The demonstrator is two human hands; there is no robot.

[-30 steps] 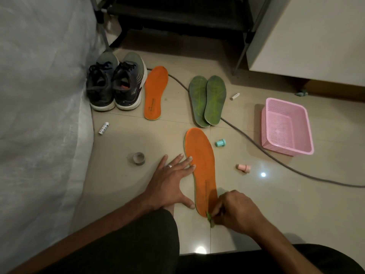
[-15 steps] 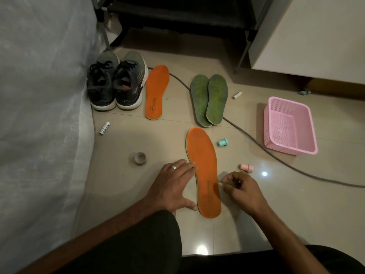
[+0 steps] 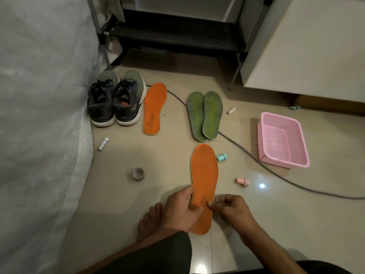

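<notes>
Evidently the left hand [image 3: 181, 209] has changed its work. A second ago, and half a second ago as well, it lay flat on the floor [image 3: 296, 214] with fingers spread beside the orange insole [image 3: 204, 175]. It now grips that insole by its left edge in the heel half, with the thumb laid across the orange top and the fingers curled at the rim.

The right hand [image 3: 231, 210] was clear of the insole on its right half a second ago. It now sits against the right edge, opposite the left hand. Its fingers [image 3: 218, 198] are curled and the thumb tip touches the edge. Whether it pinches the insole or only touches it cannot be told.

The insole is at the middle of the floor towards the near edge, its toe pointing to the far edge as before. Its heel end is in front of the person's knee. A bare foot [image 3: 149, 220], not seen earlier, shows just left of the left hand.

Both forearms enter from the near edge and converge on the insole, wrists low.

A teal cap [image 3: 221, 157] stands just beside the toe on the right, and a pink cap [image 3: 243, 181] lies further right. A tape roll [image 3: 138, 173] sits well to the left. The pink basket [image 3: 284, 164] is near the right edge.
</notes>
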